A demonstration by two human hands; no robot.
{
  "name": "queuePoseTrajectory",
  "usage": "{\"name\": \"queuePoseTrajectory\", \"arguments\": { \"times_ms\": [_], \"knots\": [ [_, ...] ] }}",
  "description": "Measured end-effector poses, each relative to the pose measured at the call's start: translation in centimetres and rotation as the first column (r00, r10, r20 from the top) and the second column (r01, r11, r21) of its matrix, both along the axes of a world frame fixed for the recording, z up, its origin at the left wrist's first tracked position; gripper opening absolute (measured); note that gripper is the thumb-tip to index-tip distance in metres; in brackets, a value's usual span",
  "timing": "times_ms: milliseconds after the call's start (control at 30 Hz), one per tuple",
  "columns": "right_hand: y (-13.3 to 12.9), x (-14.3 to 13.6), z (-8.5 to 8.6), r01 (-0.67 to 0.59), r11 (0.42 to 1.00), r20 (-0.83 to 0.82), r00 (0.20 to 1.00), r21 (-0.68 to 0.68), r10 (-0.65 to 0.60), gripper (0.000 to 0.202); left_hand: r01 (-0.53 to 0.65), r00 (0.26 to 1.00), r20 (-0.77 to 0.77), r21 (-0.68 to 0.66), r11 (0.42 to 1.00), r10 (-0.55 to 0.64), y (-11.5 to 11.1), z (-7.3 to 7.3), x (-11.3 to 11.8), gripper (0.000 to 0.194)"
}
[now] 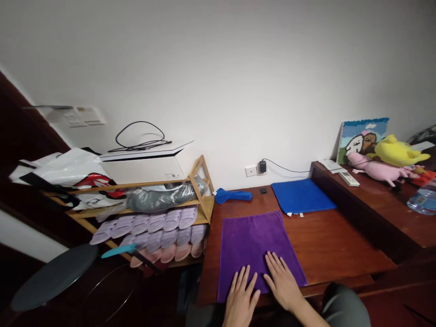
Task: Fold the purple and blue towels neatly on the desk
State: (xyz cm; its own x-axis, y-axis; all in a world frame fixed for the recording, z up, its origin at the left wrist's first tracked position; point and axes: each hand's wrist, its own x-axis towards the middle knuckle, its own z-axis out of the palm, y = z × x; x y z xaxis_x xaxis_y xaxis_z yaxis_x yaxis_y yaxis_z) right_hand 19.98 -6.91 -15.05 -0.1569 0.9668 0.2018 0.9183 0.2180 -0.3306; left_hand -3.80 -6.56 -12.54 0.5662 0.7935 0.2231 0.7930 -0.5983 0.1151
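Observation:
A purple cloth [252,240] lies spread out on the reddish-brown wooden desk [340,245], reaching to its front edge. My left hand [241,293] rests palm down on the cloth's near left part, fingers stretched out. Flat on the near right part is my right hand [282,280], its fingers extended too. Neither hand grips anything. Behind the purple cloth, to the right, a blue cloth [301,195] lies flat with small white tags at its near edge. Another blue cloth [233,195], bunched into a narrow strip, sits at the desk's back left.
Left of the desk stands a wooden shoe rack [200,190] with several slippers [156,222] and a white box [146,165] on top. A charger [262,166] is plugged into the wall. On the raised right ledge are plush toys [397,152], a remote [349,179] and a plastic bottle [422,200].

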Motion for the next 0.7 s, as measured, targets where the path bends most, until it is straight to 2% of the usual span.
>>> {"name": "queuePoseTrajectory", "arguments": {
  "times_ms": [67, 133, 233, 300, 400, 467, 600, 700],
  "knots": [
    [0.1, -0.8, -0.2, -0.038, 0.999, -0.003, 0.999, 0.006, 0.038, 0.064, -0.005, 1.000, 0.000, 0.005, 1.000, 0.005, 0.1, -0.8, 0.2, 0.061],
    [0.0, -0.8, -0.9, -0.019, 1.000, 0.007, 1.000, 0.023, 0.019, 0.065, -0.053, 0.999, -0.003, 0.026, 0.998, 0.054, 0.1, -2.1, -0.5, 0.062],
    [-0.4, 0.8, -2.7, 0.069, 0.995, 0.016, 0.997, 0.068, -0.070, 0.069, -0.189, 0.982, 0.006, 0.062, 0.980, 0.189, -0.1, -4.3, -2.7, 0.064],
    [-0.7, 2.5, -3.6, 0.139, 0.987, 0.018, 0.990, 0.078, -0.141, 0.070, -0.264, 0.964, 0.016, 0.069, 0.962, 0.264, -0.2, -5.1, -4.0, 0.066],
    [-0.8, 4.3, -3.7, 0.226, 0.973, 0.024, 0.974, 0.049, -0.227, 0.075, -0.312, 0.950, 0.049, 0.075, 0.947, 0.309, 0.2, -4.4, -4.0, 0.067],
    [-0.4, 4.1, -2.8, 0.234, 0.972, 0.025, 0.972, 0.027, -0.235, 0.076, -0.287, 0.957, 0.076, 0.077, 0.955, 0.281, 1.1, -3.0, -2.4, 0.066],
    [1.7, 1.0, -0.1, 0.098, 0.995, 0.015, 0.995, 0.029, -0.099, 0.067, -0.120, 0.990, 0.080, 0.021, 0.993, 0.118, 3.6, -0.5, 3.1, 0.060],
    [3.0, -1.3, 0.4, 0.018, 1.000, 0.022, 1.000, -0.011, -0.018, 0.064, -0.049, 0.998, 0.025, -0.050, 0.998, 0.050, 4.8, -0.6, 5.5, 0.058]
  ]
}}
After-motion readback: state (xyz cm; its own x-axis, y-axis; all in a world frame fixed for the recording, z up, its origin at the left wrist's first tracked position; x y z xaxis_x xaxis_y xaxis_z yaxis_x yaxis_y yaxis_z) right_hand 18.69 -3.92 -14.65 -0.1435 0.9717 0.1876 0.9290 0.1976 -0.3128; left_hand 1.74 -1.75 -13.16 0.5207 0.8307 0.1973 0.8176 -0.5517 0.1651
